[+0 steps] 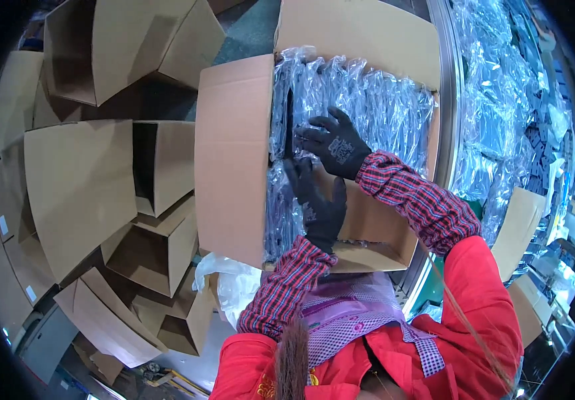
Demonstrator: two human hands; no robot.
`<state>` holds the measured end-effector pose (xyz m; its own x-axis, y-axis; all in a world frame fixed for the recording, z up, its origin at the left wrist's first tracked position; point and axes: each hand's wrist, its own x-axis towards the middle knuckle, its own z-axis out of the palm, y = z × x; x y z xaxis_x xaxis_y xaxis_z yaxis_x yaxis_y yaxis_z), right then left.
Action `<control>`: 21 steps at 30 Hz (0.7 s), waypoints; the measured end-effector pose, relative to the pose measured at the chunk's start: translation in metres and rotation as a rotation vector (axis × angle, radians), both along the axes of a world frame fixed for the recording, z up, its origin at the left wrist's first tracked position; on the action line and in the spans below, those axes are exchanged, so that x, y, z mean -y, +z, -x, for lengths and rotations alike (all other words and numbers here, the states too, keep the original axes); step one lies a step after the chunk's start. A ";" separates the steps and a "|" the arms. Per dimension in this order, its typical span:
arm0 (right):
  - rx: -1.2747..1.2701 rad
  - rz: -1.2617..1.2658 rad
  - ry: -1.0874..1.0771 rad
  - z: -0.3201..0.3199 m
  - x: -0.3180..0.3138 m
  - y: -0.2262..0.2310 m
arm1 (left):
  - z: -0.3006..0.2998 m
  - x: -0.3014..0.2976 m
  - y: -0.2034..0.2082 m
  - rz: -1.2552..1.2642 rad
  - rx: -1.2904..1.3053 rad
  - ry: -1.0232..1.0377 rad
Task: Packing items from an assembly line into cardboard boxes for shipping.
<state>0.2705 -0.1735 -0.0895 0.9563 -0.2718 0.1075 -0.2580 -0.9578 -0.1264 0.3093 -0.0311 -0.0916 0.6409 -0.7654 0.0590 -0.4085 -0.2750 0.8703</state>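
Note:
An open cardboard box (234,160) in front of me holds a far row of clear plastic-wrapped flat items (367,100) standing on edge, and a shorter stack of wrapped items (282,207) at its near left. My right hand (342,147), in a black glove, is over the left part of the far row, its fingers spread. Just nearer, my left hand (317,207), also black-gloved, reaches over the near-left stack. Its fingers point away from me and its thumb stands apart. Whether the fingertips press on the wrapping I cannot tell. Bare cardboard shows at the box's near right.
Several open cardboard boxes (81,193) crowd the left side. To the right, past a metal rail (449,87), lie many plastic-wrapped items (494,113). White plastic film (231,283) hangs by the box's near left corner. A cardboard piece (519,227) stands at right.

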 end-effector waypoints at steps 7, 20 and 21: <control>-0.102 -0.125 -0.079 -0.027 0.000 0.010 | 0.000 0.001 -0.003 0.034 -0.098 -0.103; 0.051 -0.079 -0.054 -0.024 -0.003 0.006 | 0.004 -0.002 -0.013 0.025 -0.214 -0.117; 0.053 -0.078 -0.061 -0.021 -0.005 0.006 | 0.002 -0.003 -0.014 0.025 -0.213 -0.124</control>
